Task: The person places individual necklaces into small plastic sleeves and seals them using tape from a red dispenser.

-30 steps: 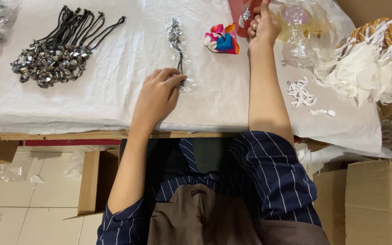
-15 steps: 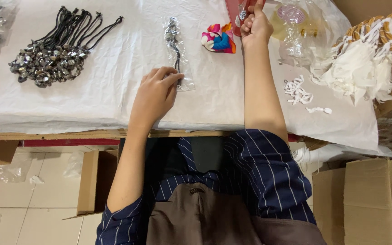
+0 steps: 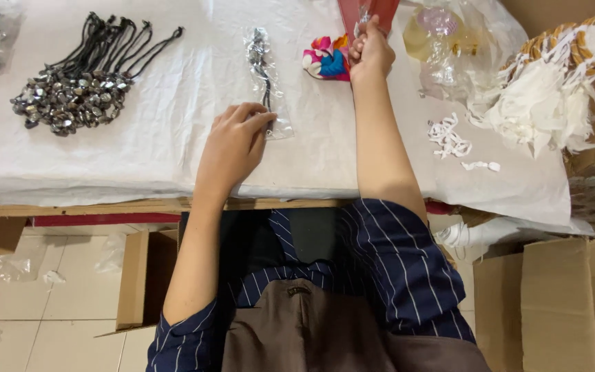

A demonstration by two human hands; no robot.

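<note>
Down on the white-covered table (image 3: 139,158), the left hand (image 3: 232,145) rests with its fingers curled, the fingertips (image 3: 264,120) pinching the near end of a small clear bag (image 3: 267,83) that lies flat on the cloth and holds a dark corded necklace. The bag runs lengthwise away from the person, its far end near the top of the view. Farther out, the right hand (image 3: 370,52) is stretched forward with the arm fully extended, its fingers closed around the lower edge of a red packet (image 3: 370,10) with a clear film front, lifted at the far edge of the table; the packet's upper part is cut off by the frame. Just left of that hand lies a small bright bundle of pink, blue and yellow cloth (image 3: 325,58). At the far left, well apart from both hands, a heap of dark cords with shiny metallic beads (image 3: 77,89) is fanned out on the cloth. To the right sit crumpled clear plastic bags (image 3: 463,48), a few loose white scraps (image 3: 449,134), and a pile of white strips (image 3: 545,96) spilling from a woven basket. Cardboard boxes (image 3: 552,303) stand on the floor below the table edge.
</note>
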